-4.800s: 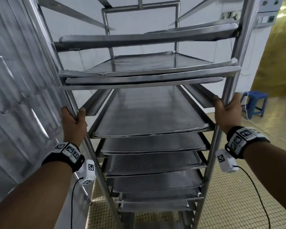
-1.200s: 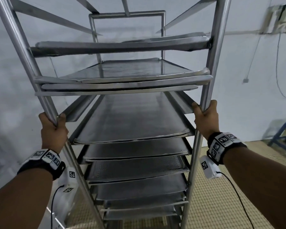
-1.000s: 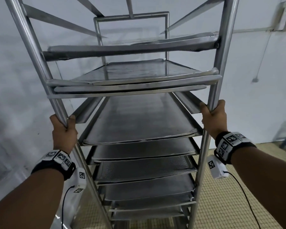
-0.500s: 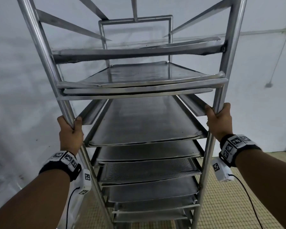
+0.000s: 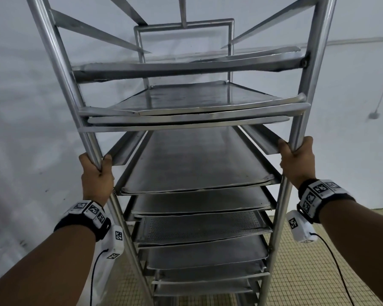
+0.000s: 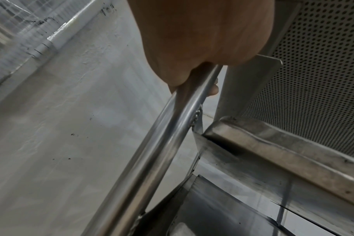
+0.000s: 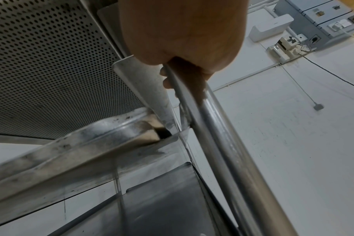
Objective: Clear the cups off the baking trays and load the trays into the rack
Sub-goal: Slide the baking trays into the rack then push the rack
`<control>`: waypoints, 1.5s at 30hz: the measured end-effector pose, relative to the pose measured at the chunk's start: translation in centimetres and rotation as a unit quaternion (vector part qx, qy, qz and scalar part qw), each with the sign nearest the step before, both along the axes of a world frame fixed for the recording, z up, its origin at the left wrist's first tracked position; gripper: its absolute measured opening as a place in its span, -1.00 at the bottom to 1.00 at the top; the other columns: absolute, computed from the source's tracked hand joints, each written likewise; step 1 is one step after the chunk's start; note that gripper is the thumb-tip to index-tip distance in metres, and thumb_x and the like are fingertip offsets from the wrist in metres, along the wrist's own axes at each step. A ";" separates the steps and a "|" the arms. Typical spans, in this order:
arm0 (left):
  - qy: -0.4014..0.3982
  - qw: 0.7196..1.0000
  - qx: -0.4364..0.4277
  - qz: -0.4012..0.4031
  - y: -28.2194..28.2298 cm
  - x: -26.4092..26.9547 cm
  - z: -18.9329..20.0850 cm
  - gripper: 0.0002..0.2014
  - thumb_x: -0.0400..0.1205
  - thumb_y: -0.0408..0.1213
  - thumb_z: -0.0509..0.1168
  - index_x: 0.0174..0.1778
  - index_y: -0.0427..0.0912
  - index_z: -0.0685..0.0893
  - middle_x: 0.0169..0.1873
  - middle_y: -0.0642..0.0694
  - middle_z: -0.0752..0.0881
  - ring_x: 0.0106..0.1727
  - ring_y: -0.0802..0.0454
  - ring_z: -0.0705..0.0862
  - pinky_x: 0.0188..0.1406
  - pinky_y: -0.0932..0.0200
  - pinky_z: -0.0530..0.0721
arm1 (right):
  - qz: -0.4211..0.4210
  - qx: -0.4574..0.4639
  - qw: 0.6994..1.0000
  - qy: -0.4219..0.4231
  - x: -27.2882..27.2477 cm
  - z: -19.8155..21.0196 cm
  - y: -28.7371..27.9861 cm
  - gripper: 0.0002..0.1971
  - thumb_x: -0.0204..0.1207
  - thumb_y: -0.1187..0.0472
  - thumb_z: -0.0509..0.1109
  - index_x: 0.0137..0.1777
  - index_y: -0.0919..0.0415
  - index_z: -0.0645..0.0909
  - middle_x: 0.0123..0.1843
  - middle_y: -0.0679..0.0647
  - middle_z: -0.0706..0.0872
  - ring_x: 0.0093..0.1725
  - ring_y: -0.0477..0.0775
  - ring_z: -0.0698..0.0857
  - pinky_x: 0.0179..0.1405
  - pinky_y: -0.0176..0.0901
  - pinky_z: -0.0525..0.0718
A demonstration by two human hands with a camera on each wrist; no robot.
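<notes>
The rack (image 5: 186,151) stands on the tiled floor (image 5: 318,261) before a white wall, its baking trays (image 5: 197,164) already on the runners; I see no cups. The left hand (image 5: 96,175) is wrapped around the post at 9 o'clock, the right hand (image 5: 296,160) around the post at 3 o'clock. I judge the loaded rack is being wheeled; next it needs steady, even steering.

This looks like a commercial bakery or catering kitchen. A tall steel rack (image 5: 301,120) on tubular posts carries many metal trays (image 5: 192,164), one of them perforated (image 5: 199,226). The floor (image 5: 307,272) is laid with small beige tiles, the wall (image 5: 22,107) is plain white, and grey switch boxes (image 7: 321,14) with surface cabling hang on it.
</notes>
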State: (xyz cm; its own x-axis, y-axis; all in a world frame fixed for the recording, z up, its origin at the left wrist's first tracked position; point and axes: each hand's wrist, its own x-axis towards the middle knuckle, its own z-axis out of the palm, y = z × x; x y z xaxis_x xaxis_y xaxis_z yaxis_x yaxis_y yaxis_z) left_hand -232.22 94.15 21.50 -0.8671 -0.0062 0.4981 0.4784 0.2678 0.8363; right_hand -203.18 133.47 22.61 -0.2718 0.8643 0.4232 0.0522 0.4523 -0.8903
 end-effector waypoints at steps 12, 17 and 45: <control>0.027 1.000 -0.011 -0.002 0.8 -2.2 -0.2 -0.61 0.68 0.21 0.20 0.15 0.02 0.29 -0.22 -0.21 0.72 -0.26 -0.36 0.74 -0.11 -0.37 0.76 | -0.029 0.003 0.999 -0.013 -1.6 0.4 0.1 -0.61 0.63 -0.13 0.37 0.08 0.14 0.32 -0.30 0.19 0.64 -0.45 0.26 0.67 -0.36 0.24 0.76; 0.037 0.999 -0.020 -0.008 0.8 -3.0 -0.2 -0.67 0.72 0.15 0.21 0.16 0.03 0.29 -0.23 -0.24 0.74 -0.29 -0.35 0.74 -0.14 -0.36 0.77 | -0.026 -0.006 0.999 -0.021 -2.1 0.7 -0.1 -0.60 0.62 -0.15 0.37 0.08 0.12 0.31 -0.28 0.14 0.63 -0.43 0.23 0.68 -0.33 0.28 0.78; -0.030 0.998 -0.057 -0.019 3.6 -7.4 0.5 -0.54 0.64 0.29 0.18 0.22 0.07 0.23 -0.13 -0.27 0.74 -0.12 -0.44 0.77 0.02 -0.44 0.75 | -0.019 -0.024 0.997 -0.066 -6.3 1.4 3.6 -0.54 0.60 -0.17 0.41 0.09 0.15 0.28 -0.22 0.17 0.68 -0.24 0.40 0.80 -0.25 0.28 0.81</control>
State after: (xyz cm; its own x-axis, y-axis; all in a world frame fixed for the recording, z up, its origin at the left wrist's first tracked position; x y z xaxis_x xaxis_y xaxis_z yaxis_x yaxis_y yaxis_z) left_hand -239.59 97.72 22.05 -0.8937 0.0809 0.4413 0.4404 0.3462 0.8284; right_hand -209.52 137.12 23.98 -0.2886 0.8935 0.3440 0.1876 0.4051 -0.8948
